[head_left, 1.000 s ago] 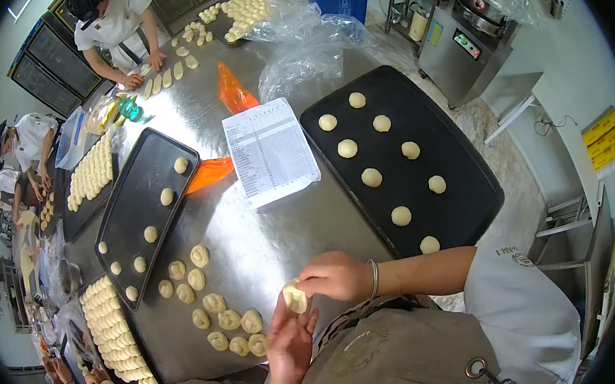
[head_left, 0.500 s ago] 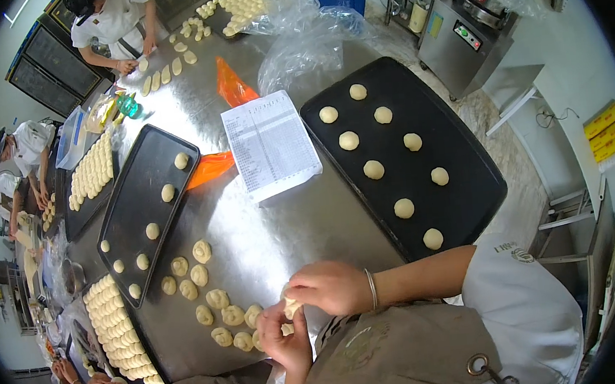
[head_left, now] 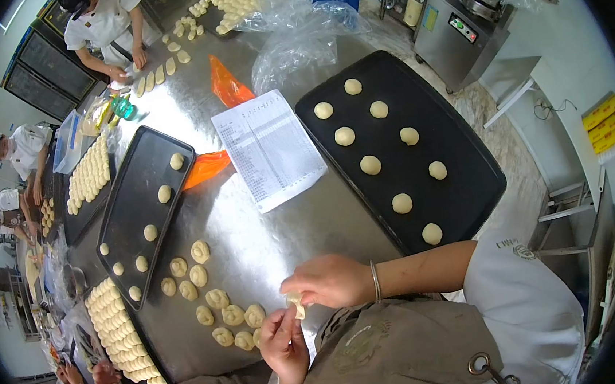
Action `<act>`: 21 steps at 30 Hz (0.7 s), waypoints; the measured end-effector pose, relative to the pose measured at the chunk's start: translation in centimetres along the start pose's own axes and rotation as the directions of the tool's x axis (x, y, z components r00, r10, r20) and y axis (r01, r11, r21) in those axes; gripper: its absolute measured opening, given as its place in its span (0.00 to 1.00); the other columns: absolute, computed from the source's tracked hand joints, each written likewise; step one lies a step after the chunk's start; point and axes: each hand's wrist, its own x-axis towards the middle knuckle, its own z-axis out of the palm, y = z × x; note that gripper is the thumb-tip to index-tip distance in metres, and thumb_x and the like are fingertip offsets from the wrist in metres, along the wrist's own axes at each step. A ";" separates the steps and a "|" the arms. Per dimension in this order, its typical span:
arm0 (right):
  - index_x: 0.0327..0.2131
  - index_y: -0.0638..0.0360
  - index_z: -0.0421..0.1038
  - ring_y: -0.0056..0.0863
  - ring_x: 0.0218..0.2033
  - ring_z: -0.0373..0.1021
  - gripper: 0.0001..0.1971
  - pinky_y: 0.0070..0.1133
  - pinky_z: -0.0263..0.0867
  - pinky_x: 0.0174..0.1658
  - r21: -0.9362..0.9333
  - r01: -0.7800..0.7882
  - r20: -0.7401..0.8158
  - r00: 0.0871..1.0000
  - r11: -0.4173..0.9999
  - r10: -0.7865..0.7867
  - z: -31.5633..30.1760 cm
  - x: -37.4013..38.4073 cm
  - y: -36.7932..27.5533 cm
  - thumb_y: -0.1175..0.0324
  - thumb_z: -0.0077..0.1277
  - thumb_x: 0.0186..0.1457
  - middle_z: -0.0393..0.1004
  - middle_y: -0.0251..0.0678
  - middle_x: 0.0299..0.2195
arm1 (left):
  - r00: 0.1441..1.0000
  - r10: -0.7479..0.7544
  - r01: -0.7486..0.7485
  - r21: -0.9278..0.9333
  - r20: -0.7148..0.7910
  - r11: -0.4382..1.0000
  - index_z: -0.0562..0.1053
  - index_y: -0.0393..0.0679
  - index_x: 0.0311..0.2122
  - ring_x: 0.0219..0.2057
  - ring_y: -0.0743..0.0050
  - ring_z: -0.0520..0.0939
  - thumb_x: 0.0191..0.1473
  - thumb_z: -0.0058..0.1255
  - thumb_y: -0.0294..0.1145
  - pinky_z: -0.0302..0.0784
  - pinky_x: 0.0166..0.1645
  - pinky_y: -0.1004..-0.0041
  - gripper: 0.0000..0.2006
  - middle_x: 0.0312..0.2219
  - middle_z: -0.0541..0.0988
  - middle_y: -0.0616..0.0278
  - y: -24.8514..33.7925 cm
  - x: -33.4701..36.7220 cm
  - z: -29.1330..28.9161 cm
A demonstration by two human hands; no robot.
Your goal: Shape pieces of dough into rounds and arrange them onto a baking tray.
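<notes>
A small piece of pale dough [head_left: 299, 309] is pinched between my two hands at the table's near edge. My right hand [head_left: 333, 281], with a bangle at its wrist, grips the dough from above. From below, the fingers of my left hand [head_left: 283, 342] are closed on its lower end. Just left of my hands, several shaped dough pieces [head_left: 233, 315] with dimpled or folded tops lie on the steel table [head_left: 311, 228]. To the right stands a black tray [head_left: 433, 126] with spaced round dough balls [head_left: 402, 203]. My fingers partly hide the held dough.
Printed sheets [head_left: 271, 151] lie mid-table beside orange plastic [head_left: 228, 82]. A narrower black tray [head_left: 129, 200] holds a few dough balls; fuller dough trays line the left. Clear plastic bags [head_left: 295, 54] lie at the back. Several co-workers work along the far and left sides.
My hands have shifted a little, and the dough now shows lower between the fingertips. The view has turned slightly. At the far left, a co-worker's hands have moved a little.
</notes>
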 end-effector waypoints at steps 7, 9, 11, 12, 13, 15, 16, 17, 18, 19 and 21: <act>0.33 0.60 0.67 0.35 0.33 0.66 0.08 0.26 0.63 0.35 -0.059 0.123 0.039 0.992 0.991 -0.120 1.3 -1.3 -0.3 0.72 0.46 0.46 0.68 0.34 0.29 | 0.936 -0.315 0.285 -0.186 -0.157 0.940 0.74 0.36 0.29 0.25 0.76 0.74 0.40 0.54 0.15 0.70 0.29 0.79 0.08 0.24 0.74 0.60 -0.5 0.0 1.3; 0.31 0.62 0.68 0.34 0.34 0.66 0.07 0.26 0.62 0.37 -0.033 0.072 0.038 0.997 0.997 -0.070 1.3 -1.4 -1.0 0.70 0.43 0.49 0.67 0.35 0.30 | 0.958 -0.214 0.192 -0.123 -0.193 0.974 0.75 0.37 0.30 0.25 0.74 0.74 0.39 0.54 0.14 0.70 0.28 0.79 0.09 0.24 0.74 0.60 -0.8 0.3 1.4; 0.31 0.61 0.69 0.34 0.32 0.66 0.07 0.25 0.63 0.36 0.020 0.061 -0.064 0.996 0.998 -0.059 1.3 -1.4 -1.3 0.71 0.48 0.46 0.67 0.34 0.29 | 0.970 -0.108 0.097 -0.060 -0.218 0.994 0.75 0.38 0.30 0.24 0.72 0.75 0.38 0.54 0.14 0.70 0.27 0.78 0.11 0.25 0.74 0.59 -0.6 0.7 1.5; 0.31 0.61 0.69 0.34 0.32 0.66 0.07 0.25 0.63 0.36 0.020 0.060 -0.065 0.996 0.998 -0.059 1.5 -1.4 -0.9 0.71 0.48 0.46 0.67 0.34 0.29 | 0.978 -0.031 0.030 -0.009 -0.204 1.000 0.74 0.36 0.30 0.25 0.74 0.75 0.39 0.54 0.15 0.70 0.28 0.78 0.09 0.25 0.75 0.59 -0.3 0.7 1.6; 0.32 0.60 0.68 0.34 0.31 0.66 0.08 0.26 0.63 0.34 0.002 0.108 -0.122 0.987 0.994 -0.107 1.8 -1.4 -0.1 0.71 0.49 0.44 0.67 0.34 0.29 | 0.981 0.046 -0.039 0.041 -0.188 0.998 0.73 0.35 0.30 0.25 0.75 0.74 0.41 0.54 0.17 0.70 0.29 0.78 0.07 0.25 0.75 0.59 0.0 0.7 1.8; 0.32 0.60 0.68 0.34 0.31 0.67 0.10 0.26 0.63 0.33 -0.018 0.154 -0.178 0.972 0.988 -0.155 2.1 -1.5 1.1 0.71 0.51 0.43 0.68 0.34 0.28 | 0.980 0.074 -0.064 0.056 -0.185 0.996 0.73 0.35 0.31 0.26 0.75 0.75 0.42 0.52 0.16 0.70 0.29 0.78 0.08 0.25 0.75 0.59 0.3 0.9 2.1; 0.31 0.60 0.69 0.34 0.29 0.67 0.10 0.25 0.64 0.30 -0.046 0.140 -0.211 0.966 0.989 -0.147 2.2 -1.5 1.5 0.71 0.53 0.42 0.69 0.36 0.28 | 0.978 0.101 -0.089 0.070 -0.183 0.994 0.73 0.35 0.32 0.26 0.74 0.75 0.43 0.51 0.15 0.70 0.28 0.78 0.08 0.25 0.75 0.58 0.3 0.9 2.2; 0.29 0.60 0.69 0.34 0.27 0.68 0.10 0.24 0.64 0.28 -0.074 0.125 -0.244 0.960 0.989 -0.139 2.2 -1.5 1.7 0.72 0.56 0.40 0.70 0.37 0.29 | 0.978 0.101 -0.090 0.070 -0.182 0.993 0.73 0.35 0.32 0.26 0.74 0.75 0.43 0.51 0.15 0.70 0.28 0.78 0.08 0.25 0.75 0.58 0.4 0.9 2.1; 0.29 0.60 0.69 0.34 0.27 0.68 0.10 0.24 0.64 0.28 -0.072 0.125 -0.244 0.960 0.989 -0.139 2.0 -1.4 1.6 0.72 0.56 0.40 0.70 0.37 0.29 | 0.983 0.107 -0.096 0.079 -0.147 0.992 0.73 0.35 0.32 0.25 0.74 0.75 0.44 0.48 0.14 0.69 0.28 0.79 0.08 0.25 0.75 0.58 0.3 0.7 1.9; 0.28 0.60 0.69 0.34 0.27 0.68 0.09 0.24 0.64 0.28 -0.026 0.093 -0.213 0.972 0.995 -0.097 1.7 -1.4 1.2 0.72 0.56 0.40 0.70 0.37 0.28 | 0.987 0.113 -0.103 0.087 -0.112 0.991 0.73 0.35 0.32 0.25 0.74 0.74 0.45 0.45 0.13 0.69 0.28 0.79 0.09 0.26 0.75 0.58 0.4 0.6 1.8; 0.27 0.60 0.69 0.34 0.27 0.68 0.07 0.24 0.64 0.28 0.021 0.059 -0.178 0.982 0.998 -0.054 1.4 -1.4 0.8 0.72 0.55 0.40 0.70 0.36 0.27 | 0.992 0.079 -0.071 0.083 -0.097 0.994 0.73 0.34 0.32 0.25 0.73 0.75 0.45 0.43 0.13 0.69 0.29 0.79 0.09 0.25 0.75 0.58 0.8 0.5 1.4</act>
